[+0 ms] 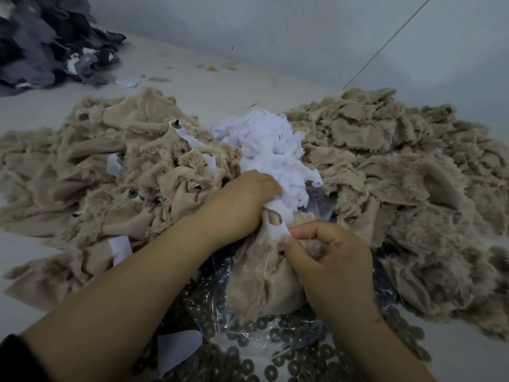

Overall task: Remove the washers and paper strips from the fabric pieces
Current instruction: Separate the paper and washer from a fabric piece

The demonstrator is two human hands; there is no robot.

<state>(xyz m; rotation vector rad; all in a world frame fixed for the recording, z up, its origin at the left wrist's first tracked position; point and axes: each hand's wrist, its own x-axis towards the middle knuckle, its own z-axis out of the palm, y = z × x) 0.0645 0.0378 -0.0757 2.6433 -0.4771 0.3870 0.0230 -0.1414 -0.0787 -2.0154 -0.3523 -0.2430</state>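
A tan furry fabric piece (261,282) hangs between my hands over the table's near edge. My left hand (237,205) grips a white paper strip (278,221) with a round hole, which lies against the fabric's top. My right hand (327,257) pinches the fabric and the strip's lower end just beside a small dark stud (281,253) in the cloth. Loose dark washers (272,357) lie below on a clear plastic bag (248,312).
A heap of tan fabric pieces with strips and studs (110,166) lies left. Another tan heap (413,166) lies right. White paper strips (272,144) are piled in the middle. Dark grey fabric (46,42) is stacked at the far left.
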